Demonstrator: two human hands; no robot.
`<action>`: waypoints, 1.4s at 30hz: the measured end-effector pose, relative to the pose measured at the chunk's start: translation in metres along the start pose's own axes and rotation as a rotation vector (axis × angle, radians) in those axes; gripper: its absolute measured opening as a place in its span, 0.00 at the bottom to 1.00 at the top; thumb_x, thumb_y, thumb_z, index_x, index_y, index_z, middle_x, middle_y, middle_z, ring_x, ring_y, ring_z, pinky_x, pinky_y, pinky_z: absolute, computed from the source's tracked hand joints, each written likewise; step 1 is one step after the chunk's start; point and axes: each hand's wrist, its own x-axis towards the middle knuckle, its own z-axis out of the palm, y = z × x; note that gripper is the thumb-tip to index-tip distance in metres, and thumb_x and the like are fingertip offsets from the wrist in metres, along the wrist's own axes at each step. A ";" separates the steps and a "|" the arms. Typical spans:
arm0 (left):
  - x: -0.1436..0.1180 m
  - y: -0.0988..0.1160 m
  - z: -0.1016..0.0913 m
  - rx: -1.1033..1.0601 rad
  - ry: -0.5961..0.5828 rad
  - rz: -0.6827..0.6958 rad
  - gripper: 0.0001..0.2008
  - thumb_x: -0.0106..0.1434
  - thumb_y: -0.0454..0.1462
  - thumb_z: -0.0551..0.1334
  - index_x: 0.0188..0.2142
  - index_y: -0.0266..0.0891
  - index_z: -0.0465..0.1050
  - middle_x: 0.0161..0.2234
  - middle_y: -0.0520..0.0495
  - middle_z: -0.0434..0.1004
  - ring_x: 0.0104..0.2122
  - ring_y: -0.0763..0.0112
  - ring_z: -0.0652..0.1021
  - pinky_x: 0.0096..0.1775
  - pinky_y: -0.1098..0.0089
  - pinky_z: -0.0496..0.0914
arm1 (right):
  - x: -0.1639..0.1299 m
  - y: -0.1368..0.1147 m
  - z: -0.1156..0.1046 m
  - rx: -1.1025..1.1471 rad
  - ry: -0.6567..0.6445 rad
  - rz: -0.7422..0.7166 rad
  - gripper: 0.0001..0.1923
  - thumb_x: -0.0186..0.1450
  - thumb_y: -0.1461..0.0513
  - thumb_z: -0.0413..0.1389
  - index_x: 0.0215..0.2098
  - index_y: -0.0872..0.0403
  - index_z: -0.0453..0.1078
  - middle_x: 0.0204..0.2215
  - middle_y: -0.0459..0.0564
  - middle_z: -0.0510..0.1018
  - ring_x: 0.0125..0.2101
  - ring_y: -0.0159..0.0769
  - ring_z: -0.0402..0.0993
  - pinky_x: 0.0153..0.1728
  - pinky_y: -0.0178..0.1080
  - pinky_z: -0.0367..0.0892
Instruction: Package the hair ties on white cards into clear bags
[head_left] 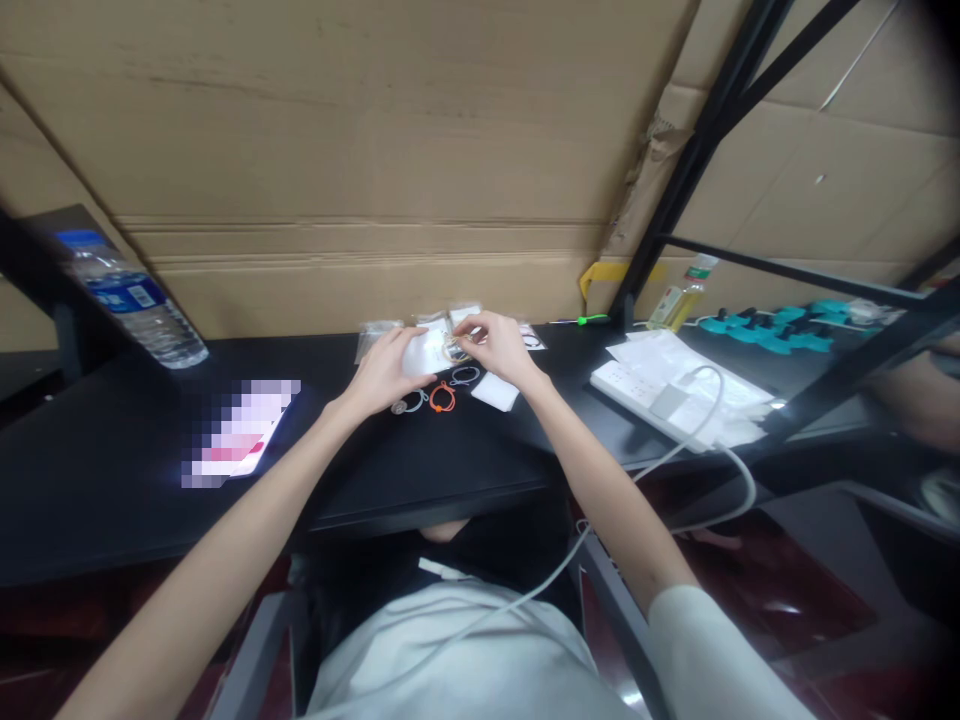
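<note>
My left hand [381, 372] is closed on a white card [425, 350], thumb along its lower edge. My right hand [496, 346] pinches a yellowish hair tie [454, 350] at the card's right side; the fingertips are too small to make out exactly. On the black desk just below lie an orange hair tie [442, 398], a grey hair tie with a round ornament [409, 403] and a dark bluish hair tie [465, 377]. Under my right wrist rests a small white rectangular piece [496, 392]. Clear plastic packets [373, 338] lie behind my hands.
A lit phone [244, 432] and a water bottle [136, 300] are on the left. To the right are a white power strip [645, 402] with cables, papers [697, 375], a bottle of yellow liquid [681, 296] and teal items [780, 325]. A cardboard wall [360, 130] stands behind.
</note>
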 end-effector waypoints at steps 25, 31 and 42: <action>0.002 0.012 0.000 -0.093 -0.033 -0.077 0.42 0.59 0.55 0.70 0.67 0.39 0.67 0.63 0.35 0.74 0.62 0.44 0.73 0.63 0.47 0.66 | 0.002 0.000 -0.011 0.182 -0.081 0.007 0.11 0.72 0.56 0.59 0.47 0.49 0.81 0.45 0.48 0.86 0.40 0.38 0.81 0.46 0.41 0.73; 0.002 0.012 0.000 -0.106 -0.016 -0.096 0.40 0.59 0.55 0.70 0.66 0.41 0.67 0.65 0.37 0.72 0.64 0.44 0.72 0.64 0.46 0.64 | 0.001 0.001 -0.024 0.187 -0.068 0.036 0.10 0.70 0.57 0.59 0.42 0.53 0.79 0.41 0.50 0.85 0.36 0.37 0.78 0.43 0.41 0.72; 0.002 0.013 0.003 -0.092 0.029 -0.145 0.41 0.57 0.54 0.71 0.65 0.40 0.67 0.63 0.35 0.72 0.63 0.44 0.73 0.64 0.47 0.65 | -0.002 -0.003 -0.022 0.196 -0.240 -0.042 0.10 0.69 0.59 0.59 0.44 0.50 0.82 0.45 0.47 0.86 0.45 0.38 0.81 0.47 0.41 0.71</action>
